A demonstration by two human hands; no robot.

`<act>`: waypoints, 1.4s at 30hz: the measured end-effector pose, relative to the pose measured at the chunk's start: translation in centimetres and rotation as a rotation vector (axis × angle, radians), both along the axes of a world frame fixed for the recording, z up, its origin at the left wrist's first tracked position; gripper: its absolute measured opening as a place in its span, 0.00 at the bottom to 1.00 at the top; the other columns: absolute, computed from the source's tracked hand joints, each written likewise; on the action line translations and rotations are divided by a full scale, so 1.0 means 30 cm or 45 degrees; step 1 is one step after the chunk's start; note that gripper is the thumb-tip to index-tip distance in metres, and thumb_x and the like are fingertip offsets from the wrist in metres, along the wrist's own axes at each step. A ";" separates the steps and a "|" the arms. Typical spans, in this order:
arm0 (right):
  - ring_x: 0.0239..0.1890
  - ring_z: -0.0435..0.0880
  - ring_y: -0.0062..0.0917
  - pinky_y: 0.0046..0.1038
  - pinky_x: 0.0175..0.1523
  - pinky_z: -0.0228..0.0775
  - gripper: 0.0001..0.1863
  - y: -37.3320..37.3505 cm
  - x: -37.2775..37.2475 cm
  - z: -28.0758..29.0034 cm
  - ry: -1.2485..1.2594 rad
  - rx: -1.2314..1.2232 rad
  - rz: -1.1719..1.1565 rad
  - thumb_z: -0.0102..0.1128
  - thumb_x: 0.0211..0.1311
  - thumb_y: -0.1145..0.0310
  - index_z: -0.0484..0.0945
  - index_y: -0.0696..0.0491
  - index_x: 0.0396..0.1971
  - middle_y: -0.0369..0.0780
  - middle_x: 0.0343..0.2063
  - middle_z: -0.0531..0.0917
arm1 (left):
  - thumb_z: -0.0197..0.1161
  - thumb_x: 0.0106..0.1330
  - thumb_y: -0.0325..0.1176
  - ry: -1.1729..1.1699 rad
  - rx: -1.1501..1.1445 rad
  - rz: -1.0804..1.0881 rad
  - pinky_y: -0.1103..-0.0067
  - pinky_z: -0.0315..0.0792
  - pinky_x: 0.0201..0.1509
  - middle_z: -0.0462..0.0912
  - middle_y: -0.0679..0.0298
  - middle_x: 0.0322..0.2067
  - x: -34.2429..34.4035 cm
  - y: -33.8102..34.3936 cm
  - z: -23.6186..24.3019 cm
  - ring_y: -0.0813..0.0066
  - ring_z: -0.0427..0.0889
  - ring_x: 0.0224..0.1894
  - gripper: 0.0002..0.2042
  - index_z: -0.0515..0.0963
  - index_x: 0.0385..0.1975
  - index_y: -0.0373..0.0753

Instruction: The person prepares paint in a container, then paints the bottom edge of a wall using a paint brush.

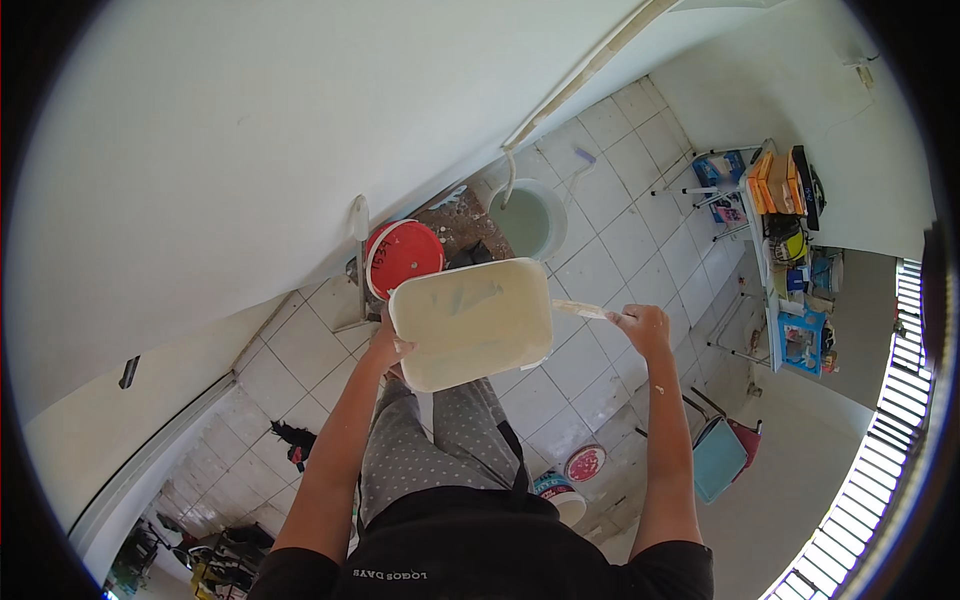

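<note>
A cream-coloured rectangular tub (475,330) with rounded corners is held in front of my body, its open side showing pale smears inside. My left hand (388,350) grips its left edge, thumb over the rim and fingers mostly hidden underneath. Just right of the tub, my right hand (645,328) is closed on the end of a narrow, pale, paint-smeared tool (580,309). The tool's other end reaches the tub's right rim; whether it is a brush or a scraper is unclear. Pale spots mark my right forearm.
Beyond the tub stand a red-lidded bucket (405,258) and a white bucket (550,220) of cloudy liquid. A long pole (590,75) slants along the wall. At right are a cluttered table (765,290) and a chair (720,460). A paint can (568,505) stands near my legs.
</note>
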State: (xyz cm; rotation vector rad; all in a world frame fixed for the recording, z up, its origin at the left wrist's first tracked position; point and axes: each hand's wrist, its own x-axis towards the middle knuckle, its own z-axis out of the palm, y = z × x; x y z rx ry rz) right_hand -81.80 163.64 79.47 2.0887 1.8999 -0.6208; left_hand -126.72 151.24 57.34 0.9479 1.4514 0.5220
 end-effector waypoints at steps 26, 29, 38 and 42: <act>0.12 0.71 0.25 0.31 0.23 0.63 0.37 0.108 -0.018 -0.162 -0.012 -0.730 -0.050 0.60 0.52 0.31 0.76 0.52 0.06 0.36 0.06 0.72 | 0.66 0.56 0.27 -0.129 -0.282 0.173 0.67 0.69 0.62 0.68 0.44 0.59 0.014 0.005 0.059 0.52 0.73 0.60 0.44 0.43 0.68 0.38; 0.10 0.68 0.23 0.29 0.20 0.60 0.37 0.151 0.006 -0.202 0.042 -0.890 -0.152 0.62 0.49 0.30 0.74 0.51 0.04 0.34 0.05 0.70 | 0.67 0.55 0.29 0.039 0.186 0.022 0.68 0.69 0.61 0.69 0.44 0.59 -0.009 -0.034 -0.018 0.52 0.74 0.60 0.46 0.41 0.69 0.38; 0.11 0.71 0.27 0.32 0.26 0.66 0.37 0.171 0.125 -0.208 -0.069 -0.700 -0.029 0.63 0.48 0.31 0.74 0.54 0.04 0.36 0.06 0.71 | 0.69 0.50 0.27 -0.108 0.006 0.118 0.68 0.63 0.66 0.63 0.49 0.62 0.002 -0.014 0.002 0.57 0.66 0.65 0.47 0.45 0.69 0.38; 0.11 0.70 0.25 0.29 0.26 0.65 0.37 0.146 0.232 -0.175 -0.184 -0.489 -0.059 0.62 0.51 0.33 0.73 0.52 0.03 0.35 0.05 0.69 | 0.69 0.48 0.26 0.052 0.148 0.066 0.68 0.63 0.66 0.64 0.50 0.61 0.021 -0.020 -0.007 0.58 0.66 0.65 0.48 0.45 0.69 0.38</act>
